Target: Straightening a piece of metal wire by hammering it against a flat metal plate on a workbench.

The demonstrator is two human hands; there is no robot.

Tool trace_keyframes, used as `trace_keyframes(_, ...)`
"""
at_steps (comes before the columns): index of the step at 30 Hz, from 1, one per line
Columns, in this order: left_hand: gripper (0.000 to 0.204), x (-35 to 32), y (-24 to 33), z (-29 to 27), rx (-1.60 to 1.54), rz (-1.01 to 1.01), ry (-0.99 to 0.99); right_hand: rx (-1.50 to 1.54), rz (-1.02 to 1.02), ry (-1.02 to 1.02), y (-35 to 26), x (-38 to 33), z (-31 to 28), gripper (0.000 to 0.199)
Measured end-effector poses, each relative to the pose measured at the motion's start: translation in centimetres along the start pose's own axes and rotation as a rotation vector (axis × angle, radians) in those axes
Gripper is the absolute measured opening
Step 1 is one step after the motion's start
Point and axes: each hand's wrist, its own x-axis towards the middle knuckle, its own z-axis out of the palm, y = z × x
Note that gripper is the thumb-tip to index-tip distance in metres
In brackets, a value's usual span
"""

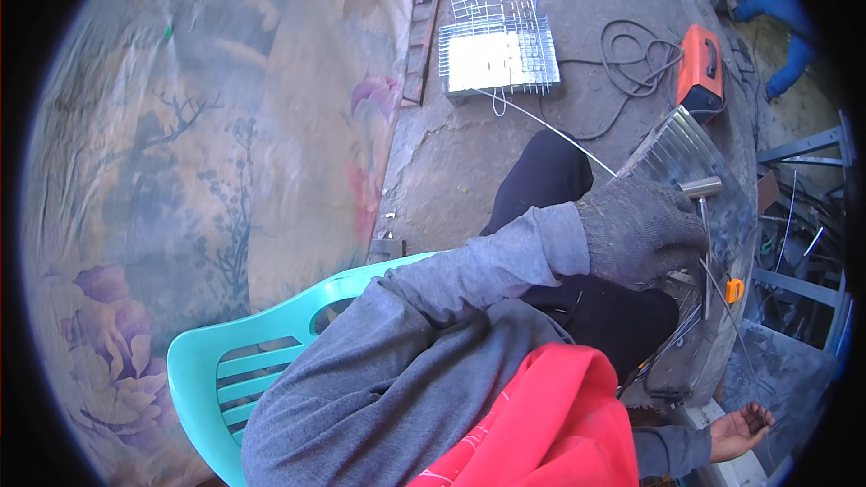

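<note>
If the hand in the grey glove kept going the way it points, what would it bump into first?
Probably the hammer it already grips, then the ridged metal sheet on the workbench just beyond the gloved hand. Depth is hard to judge here.

Bright daylight, glaring wire grid (499,56), fisheye-bent edges

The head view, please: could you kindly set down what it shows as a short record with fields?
Setting: outdoor concrete ground, a floral cloth hanging on the left
Left hand: in a dark work glove, gripping a metal hammer over a metal work surface
Right hand: bare, palm open, holding nothing, near thin metal rods
Seat: turquoise plastic chair
On the ground: wire mesh cage, orange welding machine with coiled cable
Clothing: grey sleeves, red garment
</note>
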Motion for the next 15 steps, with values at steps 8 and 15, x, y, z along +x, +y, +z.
trace_keyframes(8,0.025,0.4,-0.5,-2.9,-0.100,-0.417,-0.160,-0.052,0.203,0.045,3.6,-3.1,2.9,0.026)
trace_keyframes(15,0.025,-5.0,-7.7,-7.5,0.237,-0.661,-0.381,0.094,0.764,-0.086,15.2,-11.5,11.0,0.019)
